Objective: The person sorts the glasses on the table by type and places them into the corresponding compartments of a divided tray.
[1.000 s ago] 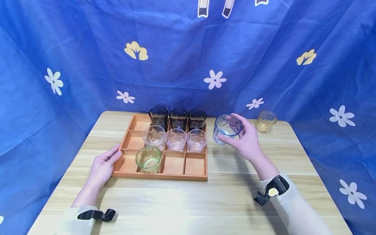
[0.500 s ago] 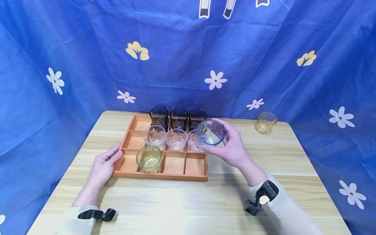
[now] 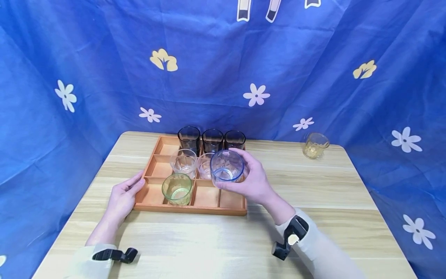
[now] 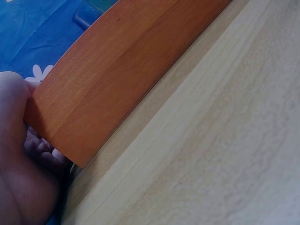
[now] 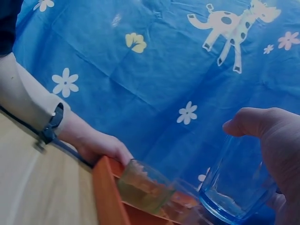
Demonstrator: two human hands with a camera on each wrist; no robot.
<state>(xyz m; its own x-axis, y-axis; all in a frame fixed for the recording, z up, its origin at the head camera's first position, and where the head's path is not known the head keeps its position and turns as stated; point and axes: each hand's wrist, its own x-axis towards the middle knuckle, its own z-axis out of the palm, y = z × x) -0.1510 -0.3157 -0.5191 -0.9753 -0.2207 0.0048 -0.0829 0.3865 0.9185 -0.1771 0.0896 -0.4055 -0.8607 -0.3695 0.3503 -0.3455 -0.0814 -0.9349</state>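
Note:
In the head view my right hand [image 3: 256, 180] grips a blue-tinted glass [image 3: 226, 166] by its side, thumb toward me, over the right part of a divided wooden tray [image 3: 189, 209]. The right wrist view shows this glass tilted, with its blue rim low. My left hand [image 3: 122, 195] holds the tray at its left edge, thumb at the rim and fingers by the corner. A green glass [image 3: 177, 190] stands in the tray's front row. Behind it are a clear glass [image 3: 183, 162] and a pinkish glass [image 3: 203, 166]; the blue glass hides another one.
Three black glasses [image 3: 189, 139] stand along the tray's back row. An amber glass [image 3: 315, 146] sits at the back right of the wooden table [image 3: 299, 178]. A blue patterned curtain [image 3: 209, 69] hangs close behind the table.
My right hand has carried the blue glass leftward, from right of the tray to over its middle row, covering the rightmost clear glass. My left hand and the tray have stayed put.

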